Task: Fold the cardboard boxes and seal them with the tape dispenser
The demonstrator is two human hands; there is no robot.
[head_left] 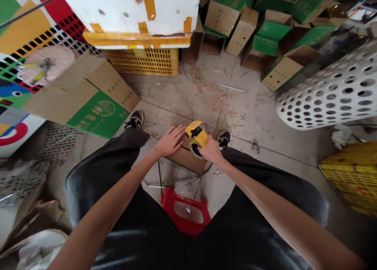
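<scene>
A small cardboard box (186, 158) lies on the concrete floor between my feet, its top seam showing a dark gap. My left hand (170, 141) rests flat on its near left corner, fingers spread, gripping nothing. My right hand (211, 149) is closed around the handle of a yellow tape dispenser (196, 133), which presses on the box's far edge. A roll of tape sits in the dispenser, partly hidden by my fingers. The box's underside and far side cannot be seen.
A red stool (186, 212) shows between my knees. Around me stand a large tan-and-green carton (88, 101), stacked open cartons (247, 30), a white perforated cylinder (330, 87), yellow crates (144, 61) and a taped white foam box (129, 14). Wood shavings (218, 101) litter the floor.
</scene>
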